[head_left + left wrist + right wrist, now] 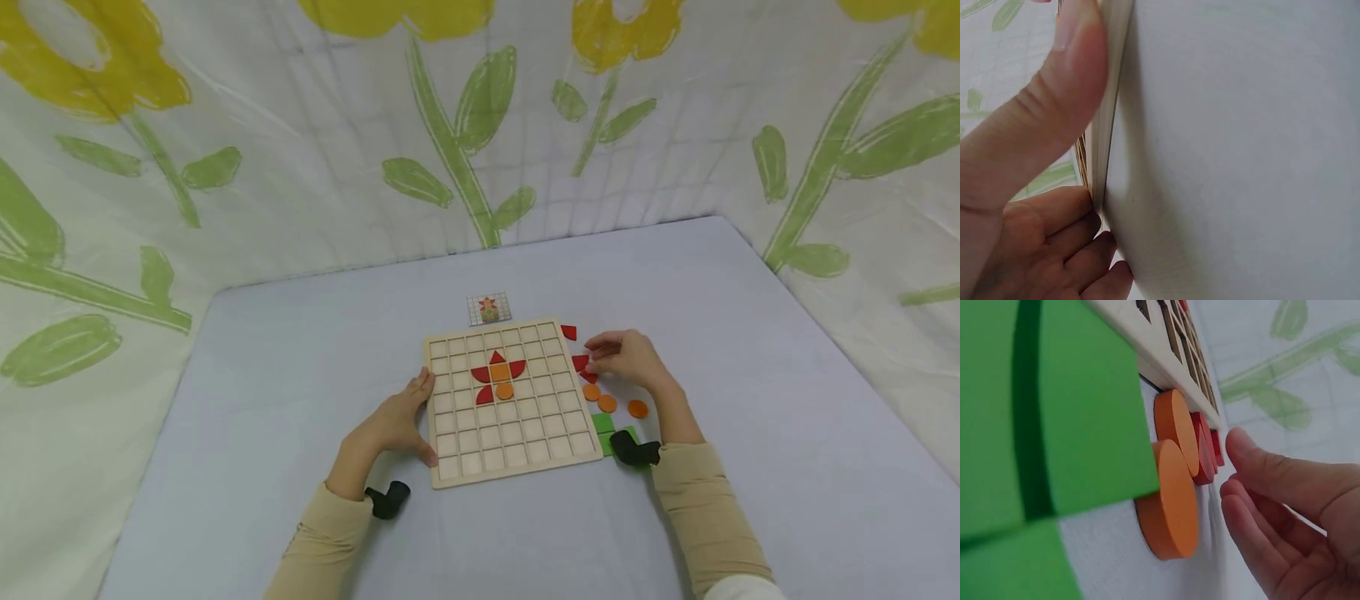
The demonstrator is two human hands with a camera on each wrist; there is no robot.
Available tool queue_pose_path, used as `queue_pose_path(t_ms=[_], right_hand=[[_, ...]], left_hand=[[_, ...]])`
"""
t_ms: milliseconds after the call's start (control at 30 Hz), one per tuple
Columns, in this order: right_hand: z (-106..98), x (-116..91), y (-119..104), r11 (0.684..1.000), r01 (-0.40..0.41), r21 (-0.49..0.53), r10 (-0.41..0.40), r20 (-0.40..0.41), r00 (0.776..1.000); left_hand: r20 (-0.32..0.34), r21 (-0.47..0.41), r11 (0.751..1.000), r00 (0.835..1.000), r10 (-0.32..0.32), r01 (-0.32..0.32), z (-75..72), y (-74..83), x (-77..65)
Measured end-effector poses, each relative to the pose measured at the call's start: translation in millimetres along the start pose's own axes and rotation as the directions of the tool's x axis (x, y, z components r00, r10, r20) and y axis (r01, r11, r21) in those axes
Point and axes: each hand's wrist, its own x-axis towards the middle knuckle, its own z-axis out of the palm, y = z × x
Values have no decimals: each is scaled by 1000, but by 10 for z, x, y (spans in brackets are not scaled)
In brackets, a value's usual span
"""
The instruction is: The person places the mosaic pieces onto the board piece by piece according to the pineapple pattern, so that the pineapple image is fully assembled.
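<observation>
My left hand [395,421] rests along the left side of a wooden grid board [468,471], thumb near its front corner and fingertips farther up the edge. In the left wrist view the thumb [1075,75] lies against the board's edge. My right hand [628,357] is beside the board's right edge, its fingertips near red pieces [580,362]. The right wrist view shows no piece between thumb and fingers. On the grid lie a red triangle [497,357], several red quarter-round pieces [517,368], an orange square [499,372] and an orange disc [504,390].
Several loose orange discs [637,408] and green squares [603,422] lie right of the board, the squares partly hidden by the right wrist camera [633,450]. Another red piece [569,332] lies farther back. A small pattern card [489,308] sits behind the board on the pale table [300,350].
</observation>
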Motion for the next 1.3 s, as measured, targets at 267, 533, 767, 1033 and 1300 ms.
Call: queue_pose_path(t_ms=[267, 533, 767, 1033, 1300], right_hand=[[32, -29, -55, 996, -52, -75, 53, 6, 999], [57, -31, -102, 995, -53, -86, 54, 11, 998], [56, -52, -107, 996, -62, -71, 62, 1, 998], [163, -86, -208, 999, 8, -34, -8, -22, 1000], [445, -47, -392, 991, 115, 67, -117, 15, 993]], left_hand=[[2, -1, 1000, 1000, -6, 6, -13, 13, -9], [-2, 9, 1000, 1000, -7, 7, -16, 17, -6], [-2, 15, 1000, 1000, -6, 6, -12, 19, 0], [-2, 26, 1000, 1000, -8, 8, -6, 13, -9], [-9, 25, 1000, 1000, 8, -8, 1, 12, -8]])
